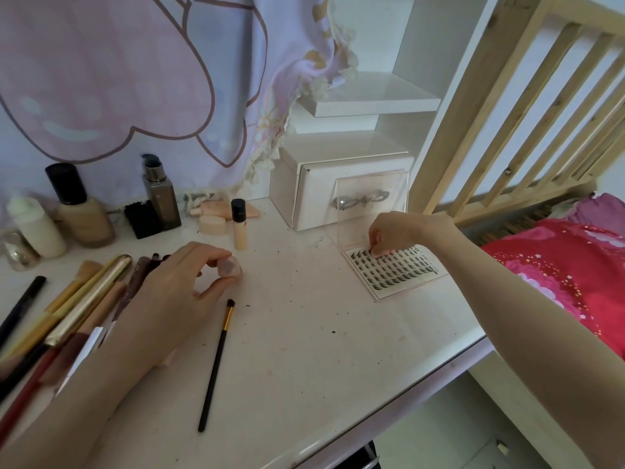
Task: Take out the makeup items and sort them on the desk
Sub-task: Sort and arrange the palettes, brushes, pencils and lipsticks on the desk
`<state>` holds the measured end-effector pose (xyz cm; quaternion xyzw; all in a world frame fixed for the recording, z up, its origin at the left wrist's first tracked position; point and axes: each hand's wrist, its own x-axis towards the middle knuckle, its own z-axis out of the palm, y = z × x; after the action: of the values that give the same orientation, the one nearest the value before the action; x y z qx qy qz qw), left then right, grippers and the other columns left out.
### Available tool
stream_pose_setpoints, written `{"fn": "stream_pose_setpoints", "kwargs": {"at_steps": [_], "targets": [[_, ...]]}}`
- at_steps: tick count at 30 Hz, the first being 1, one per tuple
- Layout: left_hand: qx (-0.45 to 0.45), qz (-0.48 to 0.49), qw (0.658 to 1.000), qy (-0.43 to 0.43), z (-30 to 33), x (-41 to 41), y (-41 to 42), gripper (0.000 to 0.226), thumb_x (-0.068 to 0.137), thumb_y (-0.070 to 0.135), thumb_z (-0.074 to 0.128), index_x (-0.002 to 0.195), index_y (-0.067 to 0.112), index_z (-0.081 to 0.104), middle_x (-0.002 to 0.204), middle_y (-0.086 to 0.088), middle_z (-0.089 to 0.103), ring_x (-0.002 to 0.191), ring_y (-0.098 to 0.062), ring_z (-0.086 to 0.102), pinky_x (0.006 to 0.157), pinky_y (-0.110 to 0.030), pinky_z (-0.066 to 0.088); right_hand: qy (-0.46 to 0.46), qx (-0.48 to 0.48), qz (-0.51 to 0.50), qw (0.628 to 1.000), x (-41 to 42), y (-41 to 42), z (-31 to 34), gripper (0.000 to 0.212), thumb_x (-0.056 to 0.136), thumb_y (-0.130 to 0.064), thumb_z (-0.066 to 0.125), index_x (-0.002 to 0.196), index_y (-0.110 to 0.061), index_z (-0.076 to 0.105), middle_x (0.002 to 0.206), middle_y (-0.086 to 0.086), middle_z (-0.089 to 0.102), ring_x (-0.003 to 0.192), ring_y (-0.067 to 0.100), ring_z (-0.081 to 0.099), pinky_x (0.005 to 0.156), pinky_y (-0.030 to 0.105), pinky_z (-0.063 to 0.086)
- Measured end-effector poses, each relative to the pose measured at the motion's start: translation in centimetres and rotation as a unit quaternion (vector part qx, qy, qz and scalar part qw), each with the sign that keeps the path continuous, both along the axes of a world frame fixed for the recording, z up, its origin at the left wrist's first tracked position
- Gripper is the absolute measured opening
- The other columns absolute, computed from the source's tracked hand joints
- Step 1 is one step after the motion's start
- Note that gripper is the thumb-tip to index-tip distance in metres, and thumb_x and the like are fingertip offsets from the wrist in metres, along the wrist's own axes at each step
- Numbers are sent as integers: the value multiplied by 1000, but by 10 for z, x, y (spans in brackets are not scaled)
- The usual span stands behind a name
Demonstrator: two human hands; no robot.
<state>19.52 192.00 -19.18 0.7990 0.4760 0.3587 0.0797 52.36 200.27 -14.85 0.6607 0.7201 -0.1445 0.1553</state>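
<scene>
Nearest us on the white desk (304,350) lies a slim black brush (216,365) with a gold ferrule, its bristle end pointing away from us, and to its left we see a fanned pile of pencils and brushes (67,316), among them a gold tube. Just beyond the brush tip our left hand (179,286) is curled, thumb and fingers pinching a small pale pink jar (230,268) that sits on or just above the desktop; we cannot tell which. Further right, our right hand (402,233) reaches down with fingers bunched, the fingertips pinching at the top row of a lash tray (392,270), a flat clear case with rows of dark lash clusters, its transparent lid (368,211) standing upright behind it. Behind the lid stands a white drawer box (324,184) with a bow-shaped handle. Along the back left we see a small concealer bottle (239,225), peach sponges (213,218), a square pump bottle (160,198), a black box (142,220), a beige foundation bottle (81,208) and a white bottle (35,228), all before a pink and lilac cloth (135,79).
</scene>
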Motion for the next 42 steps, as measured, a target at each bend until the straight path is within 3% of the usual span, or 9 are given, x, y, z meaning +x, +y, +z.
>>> {"fn": "stream_pose_setpoints", "kwargs": {"at_steps": [4, 10, 18, 23, 26, 34, 36, 40, 42], "targets": [[5, -8, 1000, -5, -1, 0, 0, 26, 80, 15, 67, 89, 33, 51, 86, 34, 43, 88, 20, 46, 59, -8, 30, 14, 14, -23, 1000, 3, -1, -1, 20, 86, -27, 65, 86, -6, 63, 67, -4, 60, 61, 7, 56, 53, 16, 38], [0, -5, 1000, -1, -2, -2, 1, 29, 80, 16, 68, 91, 35, 49, 85, 33, 42, 74, 8, 48, 59, -9, 30, 65, 21, -53, 996, 12, -3, -3, 19, 82, -31, 69, 73, -18, 57, 73, -2, 62, 66, 9, 58, 57, 19, 41], [13, -15, 1000, -4, -1, 0, 0, 29, 79, 16, 68, 91, 34, 49, 85, 34, 43, 91, 23, 45, 61, -7, 29, 134, 40, -79, 987, 16, -9, -6, 15, 85, -25, 64, 71, -23, 63, 69, -8, 63, 61, 2, 55, 42, 8, 38], [9, -11, 1000, -1, -2, -1, 1, 25, 80, 17, 67, 89, 33, 50, 85, 35, 42, 89, 22, 46, 60, -8, 30, 161, 57, -98, 980, 18, -11, -5, 10, 88, -20, 59, 81, -16, 64, 73, -4, 67, 65, 5, 61, 53, 16, 44], [10, -12, 1000, 2, -2, 0, 1, 29, 79, 16, 69, 90, 34, 49, 85, 34, 42, 75, 11, 48, 59, -8, 30, 215, 94, -146, 961, 20, -15, -2, 11, 91, -17, 56, 82, -13, 61, 77, 2, 69, 67, 11, 67, 53, 18, 45], [30, -15, 999, -7, 4, 1, -1, 26, 78, 12, 69, 92, 27, 54, 83, 33, 43, 86, 17, 49, 56, -7, 33, 311, 216, -133, 916, -19, -35, 3, 19, 93, -21, 53, 80, -14, 63, 76, -1, 69, 62, 7, 63, 45, 7, 39], [34, -22, 998, -44, 6, 2, -2, 21, 80, 15, 65, 91, 27, 53, 79, 32, 50, 90, 22, 46, 62, -7, 41, 377, 200, -104, 898, -44, -41, 3, 17, 92, -17, 54, 78, -14, 64, 75, -1, 69, 63, 7, 64, 50, 6, 40], [-21, -44, 989, -140, 11, -1, -1, 11, 85, 24, 58, 96, 23, 57, 85, 22, 68, 91, 3, 60, 73, -13, 43, 504, 113, -46, 855, -97, -50, -4, 5, 90, -13, 59, 91, -11, 64, 82, 3, 68, 71, 8, 65, 60, 19, 50], [-37, -15, 983, -180, 12, -4, 1, 13, 85, 22, 61, 98, 24, 57, 85, 19, 69, 90, 2, 62, 73, -11, 45, 544, 56, -24, 837, -120, -53, -11, 15, 88, -17, 63, 102, -12, 61, 92, 3, 68, 80, 9, 66, 65, 22, 54]]}}
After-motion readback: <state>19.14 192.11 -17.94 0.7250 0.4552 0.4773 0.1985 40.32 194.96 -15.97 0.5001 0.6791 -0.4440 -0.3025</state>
